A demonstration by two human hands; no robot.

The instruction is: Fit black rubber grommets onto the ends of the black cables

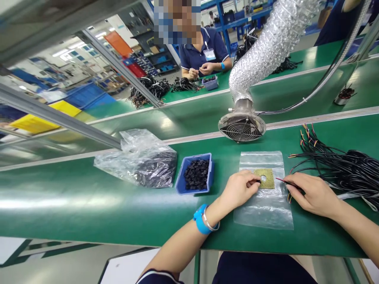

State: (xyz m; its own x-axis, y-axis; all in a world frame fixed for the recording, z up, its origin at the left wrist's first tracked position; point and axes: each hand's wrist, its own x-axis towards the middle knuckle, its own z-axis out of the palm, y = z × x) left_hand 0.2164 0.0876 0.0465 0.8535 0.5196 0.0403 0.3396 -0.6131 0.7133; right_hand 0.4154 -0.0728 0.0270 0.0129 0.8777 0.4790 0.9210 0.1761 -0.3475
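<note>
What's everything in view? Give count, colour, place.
Long flat bench: one, green, foreground
Flat plastic bag: one, clear, on bench
Square holed pad: one, mustard, on flat bag
Open rectangular plastic bin: one, blue, left of flat bag
Small chunky parts: many, black, in bin
Crumpled plastic bag: one, clear, left of bin
Thin cables: many, black, right and beyond
Ribbed foil duct: one, silver, above bench
Round tin: one, silver, far right
Metal shelving: several, blue, behind
Co-workers: at least two, navy tops, beyond
Left hand: one, bare, pinching black piece
Right hand: one, bare, holding black cable
</note>
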